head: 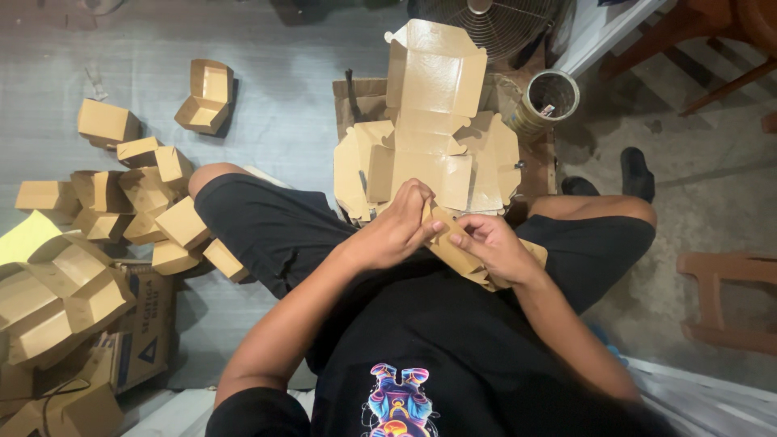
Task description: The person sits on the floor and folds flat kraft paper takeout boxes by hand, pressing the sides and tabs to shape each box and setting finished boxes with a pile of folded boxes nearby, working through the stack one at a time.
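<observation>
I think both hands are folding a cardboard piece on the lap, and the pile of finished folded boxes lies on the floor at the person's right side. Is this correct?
Not quite. In the head view, the left hand and right hand do fold the cardboard piece on the lap, but the pile of folded boxes lies at the person's left side, not the right.

Dim, warm overhead light, soft shadows, wide-angle bending at edges
</observation>
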Tool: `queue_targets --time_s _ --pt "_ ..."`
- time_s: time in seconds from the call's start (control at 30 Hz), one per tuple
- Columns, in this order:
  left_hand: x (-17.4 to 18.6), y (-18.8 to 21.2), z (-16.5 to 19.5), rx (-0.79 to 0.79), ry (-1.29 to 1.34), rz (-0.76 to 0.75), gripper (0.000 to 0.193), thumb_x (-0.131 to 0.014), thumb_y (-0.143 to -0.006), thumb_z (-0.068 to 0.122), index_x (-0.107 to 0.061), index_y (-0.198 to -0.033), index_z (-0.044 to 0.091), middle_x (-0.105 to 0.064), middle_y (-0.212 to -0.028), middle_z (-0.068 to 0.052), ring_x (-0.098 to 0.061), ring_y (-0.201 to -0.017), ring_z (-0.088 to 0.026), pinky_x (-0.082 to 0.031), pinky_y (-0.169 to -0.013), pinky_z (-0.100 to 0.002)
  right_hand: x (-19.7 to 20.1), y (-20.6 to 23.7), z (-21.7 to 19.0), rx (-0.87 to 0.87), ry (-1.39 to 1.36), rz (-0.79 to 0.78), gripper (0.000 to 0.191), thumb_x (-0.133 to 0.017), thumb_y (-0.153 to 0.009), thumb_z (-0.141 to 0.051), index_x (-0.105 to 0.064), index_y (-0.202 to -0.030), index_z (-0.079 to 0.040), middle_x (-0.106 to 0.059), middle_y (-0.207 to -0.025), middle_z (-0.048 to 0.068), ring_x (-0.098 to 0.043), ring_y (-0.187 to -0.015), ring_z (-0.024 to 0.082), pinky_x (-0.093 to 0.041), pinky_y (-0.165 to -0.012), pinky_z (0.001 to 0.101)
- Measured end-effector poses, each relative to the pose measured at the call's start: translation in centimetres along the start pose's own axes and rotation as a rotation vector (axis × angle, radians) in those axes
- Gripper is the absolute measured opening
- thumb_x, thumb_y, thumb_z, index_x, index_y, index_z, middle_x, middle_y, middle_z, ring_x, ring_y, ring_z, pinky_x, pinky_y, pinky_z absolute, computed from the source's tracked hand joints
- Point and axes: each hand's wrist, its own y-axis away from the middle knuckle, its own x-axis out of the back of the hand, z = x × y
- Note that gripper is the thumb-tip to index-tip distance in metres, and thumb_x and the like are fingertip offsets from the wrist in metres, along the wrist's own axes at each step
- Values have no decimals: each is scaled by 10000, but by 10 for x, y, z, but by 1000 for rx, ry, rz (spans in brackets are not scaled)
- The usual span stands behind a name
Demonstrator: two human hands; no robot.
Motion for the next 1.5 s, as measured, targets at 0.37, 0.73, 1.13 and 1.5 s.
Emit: queue_targets --time_s 0.37,0.73,1.13,1.5 --pt "22 -9 38 -175 3 -163 247 -570 -1053 266 -555 -1005 24 -577 -1065 -146 -550 -1105 -353 -439 -993 -435 -1 4 -28 -192 5 -169 261 -643 -981 -209 -717 -1092 15 -728 -885 26 -641 -715 60 -524 -621 228" --pt "14 -10 45 -185 29 -201 233 -564 -1059 267 -573 -1023 37 -582 -1088 -129 -543 -1128 -337 -420 -1031 -429 -6 9 -37 -15 187 -237 131 -746 -915 -98 -695 -971 9 -653 -857 -34 -574 -772 21 -490 -661 226" --pt "15 -5 39 -160 -45 -163 242 -578 -1057 270 -585 -1079 29 -571 -1075 -131 -543 -1111 -342 -414 -1056 -431 -9 8 -39 -160 98 -257 266 -688 -923 -170 -655 -1166 -68 -687 -1013 -32 -629 -873 15 -529 -741 209" --pt "20 -7 40 -98 -77 -257 369 -764 -882 332 -615 -1037 33 -590 -956 -120 -565 -1057 -335 -406 -1017 -432 -6 8 -35 -30 352 -264 106 -702 -943 -69 -611 -969 -22 -529 -815 -58 -458 -733 23 -401 -610 222"
